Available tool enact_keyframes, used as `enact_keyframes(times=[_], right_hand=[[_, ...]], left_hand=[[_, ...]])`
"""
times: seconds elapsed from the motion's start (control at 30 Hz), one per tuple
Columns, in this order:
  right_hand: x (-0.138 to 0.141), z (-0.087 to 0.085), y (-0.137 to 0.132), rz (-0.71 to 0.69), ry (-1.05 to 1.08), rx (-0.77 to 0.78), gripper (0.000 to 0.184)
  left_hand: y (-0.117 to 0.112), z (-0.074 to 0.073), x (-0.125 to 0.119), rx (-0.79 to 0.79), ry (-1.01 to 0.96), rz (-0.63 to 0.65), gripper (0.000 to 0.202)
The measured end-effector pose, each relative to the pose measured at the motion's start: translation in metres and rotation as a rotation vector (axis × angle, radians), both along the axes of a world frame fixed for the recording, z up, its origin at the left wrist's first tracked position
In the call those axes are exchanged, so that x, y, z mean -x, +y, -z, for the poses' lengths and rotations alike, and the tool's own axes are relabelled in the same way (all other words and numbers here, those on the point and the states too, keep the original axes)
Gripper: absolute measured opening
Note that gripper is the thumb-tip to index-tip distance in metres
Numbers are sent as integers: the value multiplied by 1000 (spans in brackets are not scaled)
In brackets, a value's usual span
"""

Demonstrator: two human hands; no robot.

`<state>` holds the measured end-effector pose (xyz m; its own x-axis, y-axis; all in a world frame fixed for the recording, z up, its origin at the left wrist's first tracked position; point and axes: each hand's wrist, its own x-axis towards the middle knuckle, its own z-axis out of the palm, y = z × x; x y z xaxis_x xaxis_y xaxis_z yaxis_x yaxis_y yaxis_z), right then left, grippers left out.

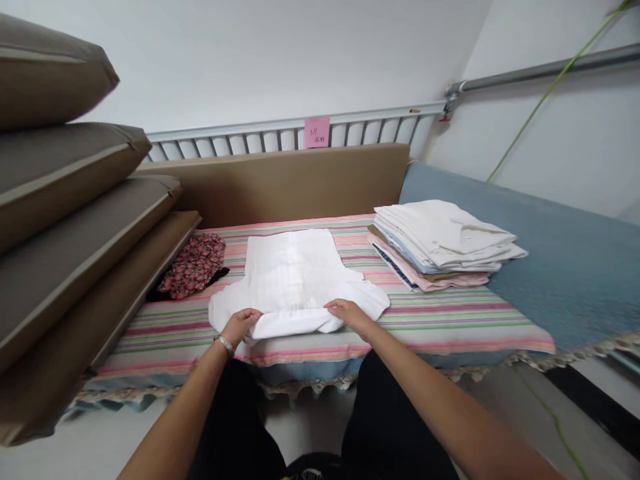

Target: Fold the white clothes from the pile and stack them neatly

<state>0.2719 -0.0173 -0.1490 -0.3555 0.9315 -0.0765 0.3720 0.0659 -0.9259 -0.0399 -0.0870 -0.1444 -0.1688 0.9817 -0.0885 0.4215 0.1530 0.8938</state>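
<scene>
A white garment (293, 277) lies partly folded on the striped bedsheet (440, 320), its near edge doubled over. My left hand (241, 325) grips the near left part of that edge, fingers curled into the cloth. A silver bracelet sits on that wrist. My right hand (350, 313) rests on the near right part of the garment, fingers bent down onto the fabric and pinching the fold.
A stack of folded clothes (443, 243), mostly white, sits to the right on the sheet. A floral pink garment (195, 265) lies at the left. Brown cushions (65, 220) are piled at far left. A blue blanket (565, 267) covers the right side; a brown headboard (295, 180) stands behind.
</scene>
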Motion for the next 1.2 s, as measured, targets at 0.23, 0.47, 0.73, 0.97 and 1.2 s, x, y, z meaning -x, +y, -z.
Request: enact_keyframes(times=[0.23,0.47,0.73,0.97,1.2], right_hand=[[9,11,8,56,-117,-39,23],[12,26,15,94,-172,-37,20],[3,21,12,197,-134,-142,27],[-26,14,-22,349,-81,-449,25],[-23,8,-38,319,-254,-655,26]], left_hand=[[10,7,3,-29,223,-86,20],[-31,-3,-53,-345,601,82,26],[-11,-6,-119,-227,899,315,24],[44,-48,-98,-216,858,258,26],[71,-62,-91,-207,797,263,27]])
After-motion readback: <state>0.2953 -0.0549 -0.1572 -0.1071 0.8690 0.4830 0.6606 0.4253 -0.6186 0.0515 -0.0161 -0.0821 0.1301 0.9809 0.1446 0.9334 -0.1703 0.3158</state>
